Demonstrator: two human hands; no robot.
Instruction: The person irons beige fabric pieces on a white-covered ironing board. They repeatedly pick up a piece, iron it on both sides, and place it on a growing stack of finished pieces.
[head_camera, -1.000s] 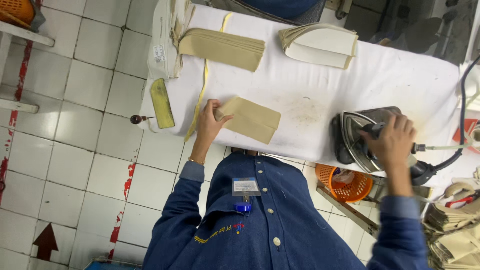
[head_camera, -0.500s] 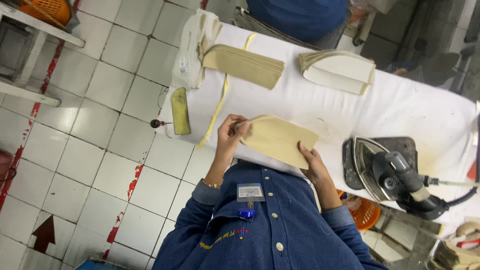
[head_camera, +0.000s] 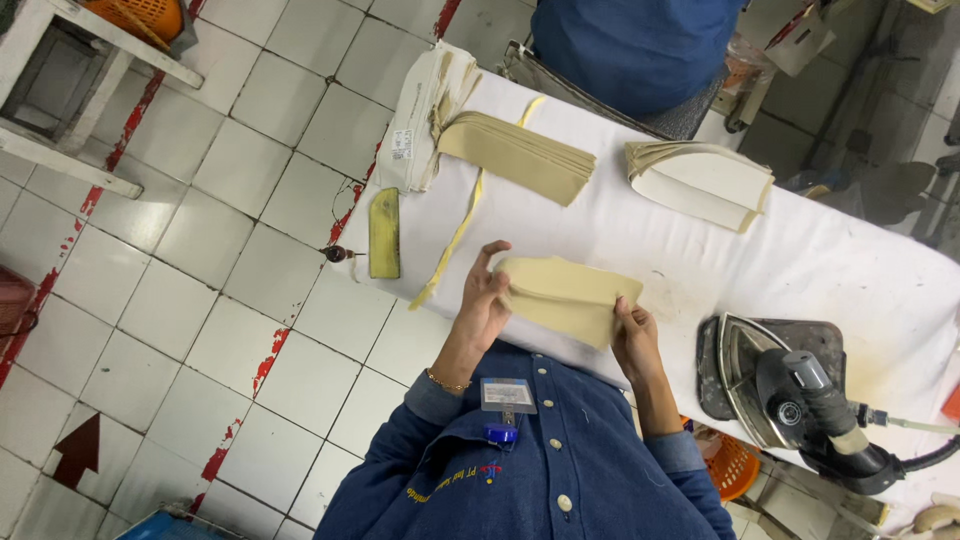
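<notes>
Here we see both hands closed on one flat, pale yellow piece of cut fabric, held just above the near edge of the white padded ironing table. Our left hand pinches the piece's left end, thumb on top and fingers curled under it. Our right hand grips the lower right corner between thumb and fingers, so neither hand is spread open.

To the right of the right hand, close by on the table, stands a grey steam iron with a black handle, resting on its dark pad, its hose running off to the right edge. Beyond the held piece lies a fanned stack of tan fabric pieces, and well to its right a second stack of cream and white pieces. A thin yellow strip of tape runs diagonally across the table from the tan stack toward the left hand. A small flat yellow-green ruler-like bar lies at the table's left end, beside a folded white cloth bundle. Another person in a blue top stands at the far side. An orange plastic basket sits under the table near our right elbow.
</notes>
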